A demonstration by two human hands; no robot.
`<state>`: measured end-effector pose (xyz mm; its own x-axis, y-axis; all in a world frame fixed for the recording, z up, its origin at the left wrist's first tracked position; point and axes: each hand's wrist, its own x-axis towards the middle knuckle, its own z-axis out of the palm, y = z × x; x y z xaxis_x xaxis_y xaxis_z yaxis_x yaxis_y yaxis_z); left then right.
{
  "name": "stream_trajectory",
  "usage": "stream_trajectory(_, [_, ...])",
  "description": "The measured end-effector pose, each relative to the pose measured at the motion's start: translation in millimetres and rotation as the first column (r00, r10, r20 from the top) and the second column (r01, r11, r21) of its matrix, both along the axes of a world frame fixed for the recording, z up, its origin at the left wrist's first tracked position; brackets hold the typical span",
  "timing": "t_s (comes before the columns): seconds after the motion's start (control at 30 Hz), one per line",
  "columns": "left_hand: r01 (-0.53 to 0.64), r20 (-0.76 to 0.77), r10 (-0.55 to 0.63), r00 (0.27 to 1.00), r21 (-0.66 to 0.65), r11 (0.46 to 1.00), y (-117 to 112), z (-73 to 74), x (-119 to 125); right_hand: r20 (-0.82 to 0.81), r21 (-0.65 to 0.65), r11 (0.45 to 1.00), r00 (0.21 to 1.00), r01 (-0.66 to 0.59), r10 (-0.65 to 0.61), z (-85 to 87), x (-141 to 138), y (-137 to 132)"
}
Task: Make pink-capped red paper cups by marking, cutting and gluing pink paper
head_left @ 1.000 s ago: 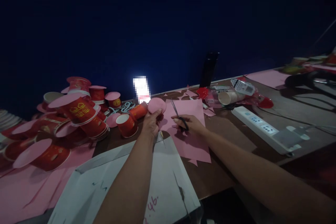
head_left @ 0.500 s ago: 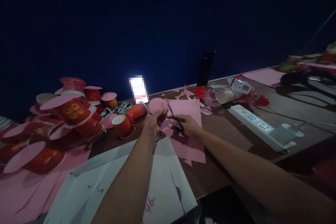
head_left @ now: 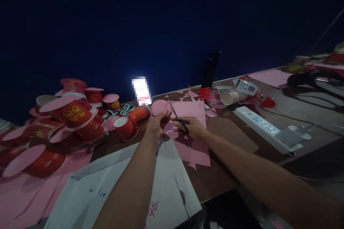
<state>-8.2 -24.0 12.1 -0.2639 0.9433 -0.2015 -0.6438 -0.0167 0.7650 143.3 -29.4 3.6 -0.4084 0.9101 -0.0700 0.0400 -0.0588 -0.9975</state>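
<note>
Pinched between the thumb and fingers of my left hand [head_left: 156, 125] is a round pink paper disc [head_left: 160, 106], held above the table. My right hand [head_left: 192, 127] grips a pair of scissors [head_left: 182, 123] by its dark handles, with the blades pointing up and left along the disc's right edge. Under both hands lies a pink paper sheet [head_left: 192, 150] with a cut, uneven left side. A red paper cup [head_left: 125, 128] stands just left of my left hand, and another red cup [head_left: 139, 113] lies on its side behind it.
Red cups with pink paper discs [head_left: 75, 114] are heaped at the left. A white cardboard piece [head_left: 172, 186] lies at the front. To the right are a power strip [head_left: 260, 128] with a plugged-in charger and a sleeve of paper cups [head_left: 231, 97]. A bright screen [head_left: 141, 89] glows behind.
Both hands keep nearly the same place, with the disc and scissors still held. The view has shifted very slightly.
</note>
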Motion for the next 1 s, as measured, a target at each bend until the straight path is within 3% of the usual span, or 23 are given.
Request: stream_trajectory(1.0, [0.028, -0.003, -0.028, 1.000, 0.018, 0.999, 0.5, -0.1, -1.4, 0.030, 0.028, 0.999, 0.999, 0.017, -0.018, 5.1, 1.0, -2.5])
